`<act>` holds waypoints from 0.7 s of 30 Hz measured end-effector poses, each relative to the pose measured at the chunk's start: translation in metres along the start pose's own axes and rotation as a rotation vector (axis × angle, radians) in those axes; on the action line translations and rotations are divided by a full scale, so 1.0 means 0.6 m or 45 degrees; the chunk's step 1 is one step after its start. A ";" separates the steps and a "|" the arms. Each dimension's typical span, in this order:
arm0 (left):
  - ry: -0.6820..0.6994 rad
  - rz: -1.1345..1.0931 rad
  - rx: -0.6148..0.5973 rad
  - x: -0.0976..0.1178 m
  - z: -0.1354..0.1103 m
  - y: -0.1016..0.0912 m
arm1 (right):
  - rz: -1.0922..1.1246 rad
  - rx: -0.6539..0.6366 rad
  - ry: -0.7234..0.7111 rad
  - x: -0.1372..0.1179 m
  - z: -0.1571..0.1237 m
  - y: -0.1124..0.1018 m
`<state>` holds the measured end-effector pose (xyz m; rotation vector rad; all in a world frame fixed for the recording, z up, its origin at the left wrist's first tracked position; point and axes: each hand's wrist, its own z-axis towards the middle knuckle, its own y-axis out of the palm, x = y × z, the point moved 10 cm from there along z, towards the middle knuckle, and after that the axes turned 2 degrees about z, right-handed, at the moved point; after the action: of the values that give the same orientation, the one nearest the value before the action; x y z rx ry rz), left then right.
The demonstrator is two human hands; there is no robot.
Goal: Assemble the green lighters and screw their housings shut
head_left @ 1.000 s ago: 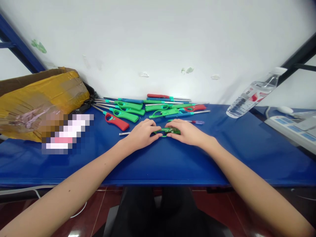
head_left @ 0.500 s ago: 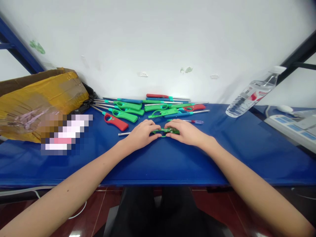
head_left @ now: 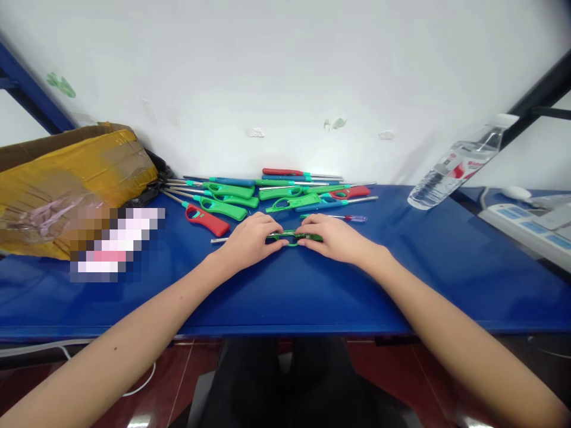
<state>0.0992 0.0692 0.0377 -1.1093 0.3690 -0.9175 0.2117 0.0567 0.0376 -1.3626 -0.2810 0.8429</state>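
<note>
Both hands hold a green long-nosed gas lighter (head_left: 292,233) low over the blue tabletop, its metal tube sticking out to the left. My left hand (head_left: 254,239) is closed around the tube end, with fingers on top and thumb on the near side. On the handle end, my right hand (head_left: 332,238) pinches it between fingers and thumb. Parts of the lighter are hidden by the fingers. Just behind my right hand lies a small screwdriver (head_left: 357,219) with a clear purple handle. A loose green handle shell (head_left: 293,203) rests beyond it.
Several red, green and blue lighters (head_left: 207,220) are heaped along the white wall. A taped cardboard box (head_left: 75,184) stands at left on the blue table (head_left: 285,303). A water bottle (head_left: 459,166) leans at right, near a white device with blue labels (head_left: 530,229).
My left hand has shifted slightly left along the lighter, exposing a little more green between the hands. My right hand keeps its grip. The whole view has moved slightly.
</note>
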 end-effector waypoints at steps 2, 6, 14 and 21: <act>0.005 0.005 0.005 -0.001 0.001 -0.001 | -0.003 0.007 -0.010 -0.002 0.000 0.000; 0.028 -0.029 -0.021 -0.004 0.003 0.002 | 0.010 0.022 -0.044 -0.007 -0.001 0.003; 0.030 -0.115 -0.040 -0.013 0.002 0.008 | 0.014 0.010 -0.060 -0.010 -0.002 0.007; 0.019 -0.142 -0.030 -0.016 0.005 0.008 | 0.012 0.003 -0.056 -0.013 -0.002 0.006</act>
<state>0.0975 0.0791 0.0330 -1.1538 0.3339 -1.0223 0.2057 0.0507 0.0360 -1.3453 -0.3075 0.8813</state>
